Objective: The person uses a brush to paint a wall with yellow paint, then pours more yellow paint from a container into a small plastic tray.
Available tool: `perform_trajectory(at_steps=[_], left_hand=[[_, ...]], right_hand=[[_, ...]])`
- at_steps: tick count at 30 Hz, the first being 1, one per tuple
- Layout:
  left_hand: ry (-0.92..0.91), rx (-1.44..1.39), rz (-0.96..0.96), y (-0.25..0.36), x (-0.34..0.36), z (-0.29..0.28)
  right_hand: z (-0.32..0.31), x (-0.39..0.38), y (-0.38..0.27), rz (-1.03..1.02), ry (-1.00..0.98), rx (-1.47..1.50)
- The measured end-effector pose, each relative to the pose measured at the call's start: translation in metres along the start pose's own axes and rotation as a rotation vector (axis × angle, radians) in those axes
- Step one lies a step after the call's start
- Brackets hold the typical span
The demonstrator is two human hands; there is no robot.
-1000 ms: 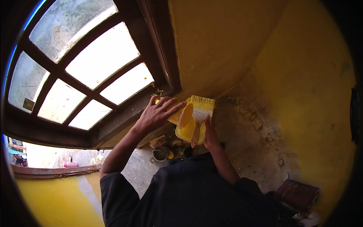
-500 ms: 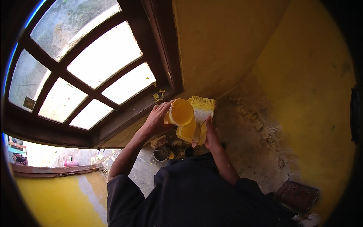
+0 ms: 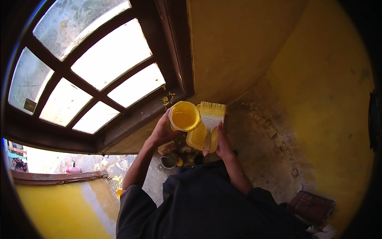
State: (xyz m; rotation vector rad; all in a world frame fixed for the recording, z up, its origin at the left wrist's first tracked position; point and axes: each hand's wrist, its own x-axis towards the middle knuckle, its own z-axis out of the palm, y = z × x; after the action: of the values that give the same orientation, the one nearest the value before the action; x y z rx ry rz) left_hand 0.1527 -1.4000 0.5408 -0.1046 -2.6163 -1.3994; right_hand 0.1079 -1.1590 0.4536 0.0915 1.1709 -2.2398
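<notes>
- Paint cup [image 3: 184, 114]: held beside the tub [image 3: 195, 139] by the left hand [image 3: 160, 130], fingers wrapped round; yellow paint left inside.
- Flat paintbrush [image 3: 212, 113], tub: seemingly gripped together by the right hand [image 3: 224, 144], fingers partly hidden; bristles coated.
- Lower-left wall [image 3: 47, 203]: yellow largely applied; pale strip [image 3: 95, 203] apparently uncovered.

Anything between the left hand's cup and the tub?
Nothing visible between the cup and the tub's left part. Toward the right, the brush, in the right hand, crosses in front of the tub.
</notes>
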Motion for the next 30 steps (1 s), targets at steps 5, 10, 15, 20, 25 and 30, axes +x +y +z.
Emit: perform_trajectory(at_steps=[5,10,15,20,25,30], left_hand=[[-0.012,-0.003,0.005,0.011,-0.003,-0.005],[0.015,-0.034,0.028,0.009,-0.005,-0.005],[0.062,-0.121,0.057,0.004,-0.009,0.001],[0.065,-0.343,-0.029,-0.002,-0.018,0.008],[0.016,-0.494,-0.129,0.018,-0.016,0.011],[0.064,-0.513,-0.115,0.01,-0.019,0.014]], right_hand=[[-0.002,-0.001,0.006,0.035,0.001,0.007],[0.001,-0.002,0.01,0.027,0.037,0.028],[-0.004,0.001,0.019,0.011,0.018,0.048],[-0.001,-0.003,0.017,0.017,0.006,0.014],[-0.004,-0.002,0.021,0.052,0.037,-0.015],[0.002,-0.005,0.018,0.089,0.069,-0.022]])
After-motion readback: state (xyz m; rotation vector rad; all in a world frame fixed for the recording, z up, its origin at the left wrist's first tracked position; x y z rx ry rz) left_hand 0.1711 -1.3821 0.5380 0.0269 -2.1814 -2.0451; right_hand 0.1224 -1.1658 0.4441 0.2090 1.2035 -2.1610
